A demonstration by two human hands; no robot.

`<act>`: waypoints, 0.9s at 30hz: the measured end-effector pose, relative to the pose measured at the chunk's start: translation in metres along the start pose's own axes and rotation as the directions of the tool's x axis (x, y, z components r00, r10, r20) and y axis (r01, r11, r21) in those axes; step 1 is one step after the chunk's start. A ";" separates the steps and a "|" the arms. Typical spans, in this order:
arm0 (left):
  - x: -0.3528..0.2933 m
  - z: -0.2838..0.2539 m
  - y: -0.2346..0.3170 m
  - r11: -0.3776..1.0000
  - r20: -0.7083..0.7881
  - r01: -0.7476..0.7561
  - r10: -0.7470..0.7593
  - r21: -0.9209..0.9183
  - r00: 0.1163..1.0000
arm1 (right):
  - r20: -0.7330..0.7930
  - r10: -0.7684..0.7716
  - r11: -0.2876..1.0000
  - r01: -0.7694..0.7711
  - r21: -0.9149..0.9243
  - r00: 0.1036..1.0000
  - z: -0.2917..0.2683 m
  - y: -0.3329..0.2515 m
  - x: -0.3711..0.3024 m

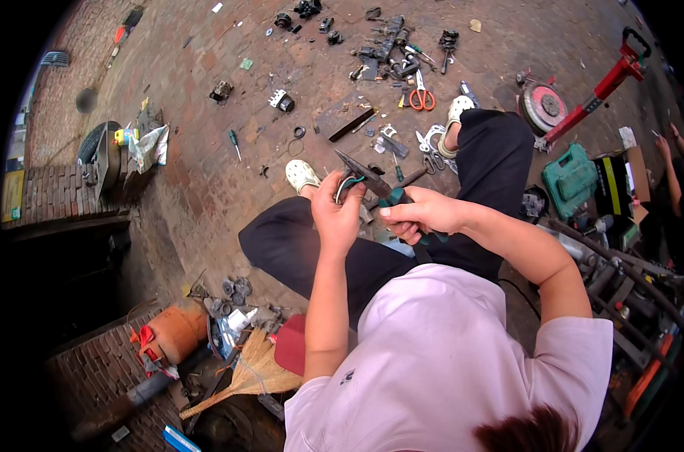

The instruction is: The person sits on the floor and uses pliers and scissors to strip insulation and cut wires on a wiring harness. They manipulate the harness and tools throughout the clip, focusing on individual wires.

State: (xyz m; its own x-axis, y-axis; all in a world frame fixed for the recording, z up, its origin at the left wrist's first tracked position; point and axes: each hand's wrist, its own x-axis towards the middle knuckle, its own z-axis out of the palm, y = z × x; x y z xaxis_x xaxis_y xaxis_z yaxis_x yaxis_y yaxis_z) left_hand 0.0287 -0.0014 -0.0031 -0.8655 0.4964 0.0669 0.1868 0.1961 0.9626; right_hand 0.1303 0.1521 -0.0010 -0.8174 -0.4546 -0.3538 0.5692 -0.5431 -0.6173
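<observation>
Reddish hair (530, 431) hangs nearer than pliers (370, 177); right grip (428, 212) clasps their handles (396, 197), left grip (337, 214) pinches wires (348, 181) alongside; floor (195, 192) spreads leftward.

I sit over a dirty brick floor (195, 162), brown and gray. Off to my left, more bricks (52, 192) run along a big dark hole (78, 271). The light around me is soft.
</observation>
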 end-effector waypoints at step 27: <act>-0.006 0.030 -0.031 1.000 -0.411 0.001 -0.005 -0.010 0.912 | -0.317 -0.670 0.176 -0.271 -0.946 0.671 0.016 0.013 0.046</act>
State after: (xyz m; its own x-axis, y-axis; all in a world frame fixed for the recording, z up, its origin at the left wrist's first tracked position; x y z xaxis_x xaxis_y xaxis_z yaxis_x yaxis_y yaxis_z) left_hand 0.0424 0.0147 -0.0417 -0.9810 0.1039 0.1641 0.1813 0.1878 0.9653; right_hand 0.1014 0.1127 -0.0146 -0.9582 0.2822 -0.0466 0.2379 0.6959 -0.6776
